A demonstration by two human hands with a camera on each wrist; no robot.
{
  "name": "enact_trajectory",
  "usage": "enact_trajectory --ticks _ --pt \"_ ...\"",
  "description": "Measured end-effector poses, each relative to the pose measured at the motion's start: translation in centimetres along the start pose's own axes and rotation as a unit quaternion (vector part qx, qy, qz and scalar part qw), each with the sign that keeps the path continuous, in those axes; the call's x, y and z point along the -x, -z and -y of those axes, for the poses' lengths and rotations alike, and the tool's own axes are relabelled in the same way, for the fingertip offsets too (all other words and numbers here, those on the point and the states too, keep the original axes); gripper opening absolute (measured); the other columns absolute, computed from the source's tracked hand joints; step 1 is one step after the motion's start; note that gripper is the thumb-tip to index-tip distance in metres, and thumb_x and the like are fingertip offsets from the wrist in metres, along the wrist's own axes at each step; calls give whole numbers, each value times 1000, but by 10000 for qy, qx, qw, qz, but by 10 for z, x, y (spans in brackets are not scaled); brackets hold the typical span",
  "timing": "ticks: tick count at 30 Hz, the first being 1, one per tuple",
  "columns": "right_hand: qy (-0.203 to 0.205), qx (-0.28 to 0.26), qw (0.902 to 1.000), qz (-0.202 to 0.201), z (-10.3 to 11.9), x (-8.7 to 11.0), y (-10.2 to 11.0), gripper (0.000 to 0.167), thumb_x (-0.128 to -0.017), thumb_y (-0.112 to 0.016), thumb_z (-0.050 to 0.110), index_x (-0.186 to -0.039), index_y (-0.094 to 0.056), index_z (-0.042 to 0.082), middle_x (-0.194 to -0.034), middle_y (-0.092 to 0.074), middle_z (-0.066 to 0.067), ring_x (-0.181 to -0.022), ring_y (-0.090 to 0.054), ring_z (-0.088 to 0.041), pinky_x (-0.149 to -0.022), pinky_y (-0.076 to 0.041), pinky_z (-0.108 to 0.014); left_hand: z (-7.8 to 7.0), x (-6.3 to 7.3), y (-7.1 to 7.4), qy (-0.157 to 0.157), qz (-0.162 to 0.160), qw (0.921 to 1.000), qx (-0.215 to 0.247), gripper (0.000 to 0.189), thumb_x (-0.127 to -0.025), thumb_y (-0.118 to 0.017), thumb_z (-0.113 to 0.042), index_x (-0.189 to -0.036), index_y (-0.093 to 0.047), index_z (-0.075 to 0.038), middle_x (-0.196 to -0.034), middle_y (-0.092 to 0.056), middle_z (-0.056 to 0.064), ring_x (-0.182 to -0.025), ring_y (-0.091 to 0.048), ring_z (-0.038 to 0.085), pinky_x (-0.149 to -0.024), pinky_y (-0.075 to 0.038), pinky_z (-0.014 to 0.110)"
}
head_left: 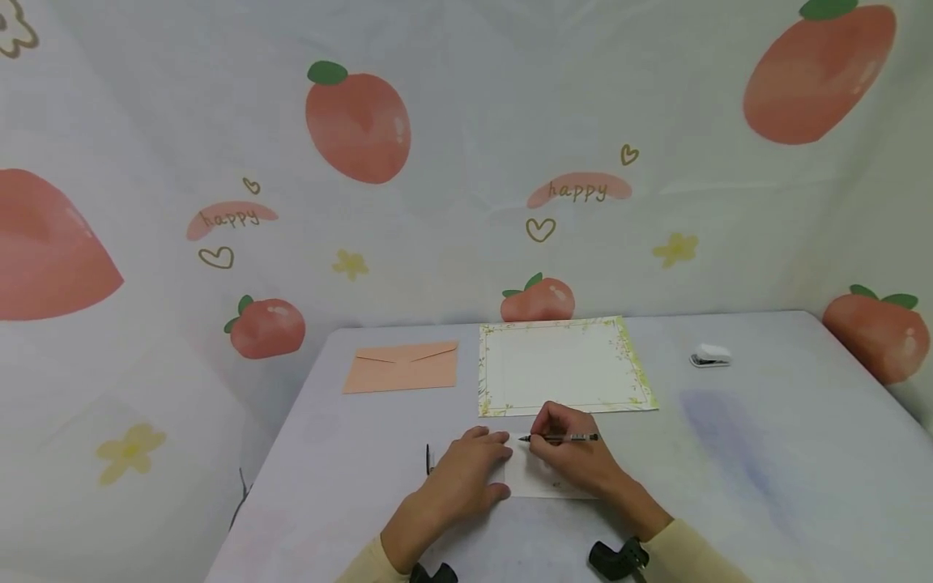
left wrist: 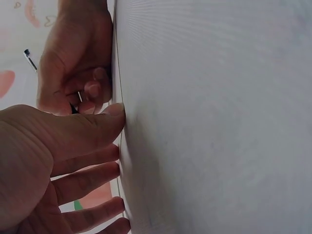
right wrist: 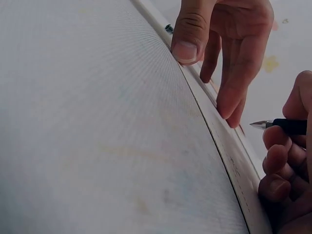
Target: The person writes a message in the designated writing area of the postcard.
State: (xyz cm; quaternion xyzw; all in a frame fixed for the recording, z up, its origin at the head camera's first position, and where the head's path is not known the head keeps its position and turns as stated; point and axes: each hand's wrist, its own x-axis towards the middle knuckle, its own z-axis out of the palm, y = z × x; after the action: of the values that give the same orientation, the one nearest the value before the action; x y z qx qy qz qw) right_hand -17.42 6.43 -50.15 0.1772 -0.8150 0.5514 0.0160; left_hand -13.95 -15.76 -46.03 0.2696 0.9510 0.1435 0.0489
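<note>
A small white card (head_left: 535, 481) lies flat near the front of the table, with small printed marks on its lower part. My right hand (head_left: 576, 453) pinches a pen (head_left: 576, 437) above the card; in the right wrist view the bare tip of the pen (right wrist: 282, 125) points left, apart from the paper. On the card's left edge my left hand (head_left: 470, 474) rests, its fingers (right wrist: 234, 92) spread and its fingertips touching the paper. Left of that hand lies a thin dark pen cap (head_left: 428, 459), partly hidden behind it.
A salmon-coloured envelope (head_left: 401, 368) lies at the back left. Behind the card is a larger sheet (head_left: 561, 368) with a floral yellow-green border. A white stapler (head_left: 710, 355) stands at the back right. A printed cloth (head_left: 452, 243) hangs behind the table (head_left: 729, 486).
</note>
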Motion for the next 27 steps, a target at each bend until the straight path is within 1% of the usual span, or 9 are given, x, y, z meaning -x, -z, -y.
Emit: enact_trajectory --ticks 5,11,15,18,19,23,24,26,27 --pt "140 56 9999 58 1 0 1 24 -89 -75 1 -90 -67 23 -83 -69 10 -75 -60 -8 -68 -50 -23 -8 1 7 259 177 9995 13 46 -91 -91 -26 -133 -78 -11 -150 -70 5 -145 -61 34 -117 -53 55" --pt "391 -5 9992 122 -1 0 0 26 -88 -75 -2 -88 -67 23 -81 -69 10 -71 -59 -6 -66 -50 -23 -9 2 7 328 194 9993 -31 47 -91 -92 -28 -133 -78 -12 -150 -71 3 -146 -60 33 -118 -53 53" --pt "587 143 9980 172 -4 -1 -2 30 -86 -75 -3 -85 -66 25 -76 -66 13 -66 -54 -4 -61 -45 -21 -7 2 6 249 136 9996 -54 46 -91 -91 -27 -132 -78 -11 -149 -71 4 -145 -61 33 -117 -53 52" --pt "693 282 9971 133 -5 -1 -3 31 -84 -76 -3 -84 -65 26 -74 -64 14 -64 -52 -3 -58 -43 -21 -5 2 5 156 59 9999 -12 46 -91 -91 -26 -132 -78 -9 -148 -72 7 -143 -62 35 -116 -54 54" --pt "715 302 9969 110 -6 -1 -3 31 -84 -76 -3 -83 -65 26 -73 -64 14 -63 -51 -3 -58 -42 -21 -2 1 2 81 -9 10000 -46 45 -91 -91 -26 -131 -78 -10 -147 -72 7 -142 -63 36 -113 -55 55" --pt "740 362 9966 91 -5 -1 -3 31 -84 -76 -3 -83 -65 26 -74 -64 15 -64 -52 -3 -58 -43 -21 -1 1 2 5 -46 10000 5 45 -91 -90 -26 -131 -78 -9 -147 -72 8 -142 -62 37 -112 -56 57" --pt "732 374 9966 104 -5 -1 -4 31 -84 -76 -3 -83 -65 27 -74 -64 15 -64 -52 -3 -59 -43 -21 4 0 -5 -85 -130 9999 -59 44 -91 -90 -27 -130 -78 -9 -146 -73 7 -140 -63 36 -111 -57 55" --pt "711 423 9965 132 -6 -1 -4 31 -84 -76 -2 -83 -65 27 -74 -64 16 -64 -53 -2 -59 -44 -21 2 0 -2 -62 -96 9999 -44 44 -91 -90 -27 -130 -78 -9 -146 -73 7 -141 -63 36 -113 -56 54" --pt "701 448 9964 143 -6 -1 -4 31 -85 -77 -2 -83 -65 27 -74 -64 16 -65 -53 -3 -60 -44 -21 5 0 -6 -109 -156 9998 -75 45 -90 -91 -28 -129 -79 -10 -145 -73 7 -140 -64 35 -111 -57 54"
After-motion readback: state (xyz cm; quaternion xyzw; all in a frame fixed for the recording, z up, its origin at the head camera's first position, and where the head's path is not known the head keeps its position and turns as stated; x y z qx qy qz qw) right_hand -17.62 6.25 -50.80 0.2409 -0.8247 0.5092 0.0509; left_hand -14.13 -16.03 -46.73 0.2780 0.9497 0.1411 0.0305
